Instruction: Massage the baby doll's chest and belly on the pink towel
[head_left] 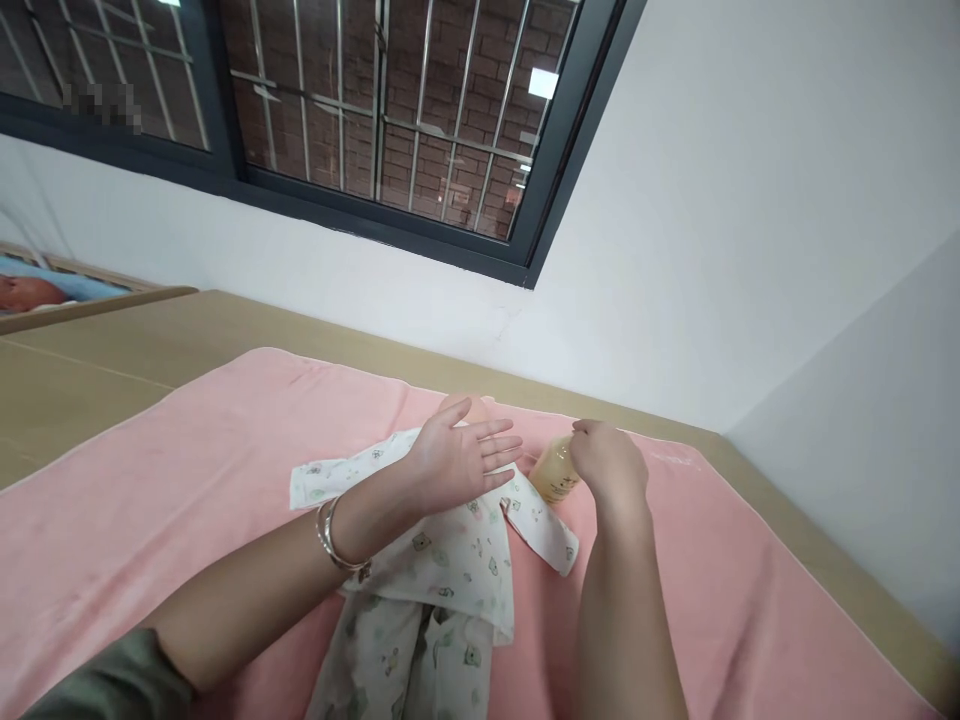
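Two hands are out over the pink towel (187,480), and the one thing that matters between them is the small yellowish bottle (553,470). It sits directly under the right hand (609,468), which curls down over its far end with the fingers closed around it; I can't see the cap or how firm the hold is, since the knuckles hide that end. The bottle's long axis slants from the right hand's fingers down and toward the left hand, its rounded base pointing at the open sleeve of the printed baby garment (442,570).

Just beside it, the left hand (459,462) hangs flat and empty, palm turned up and toward the bottle, fingers spread and straight, their tips stopping just short of the bottle's side without touching it. A bracelet (334,540) circles that wrist. The garment lies beneath the left forearm and runs back toward the person's body, with a doll's head partly hidden behind the left palm.
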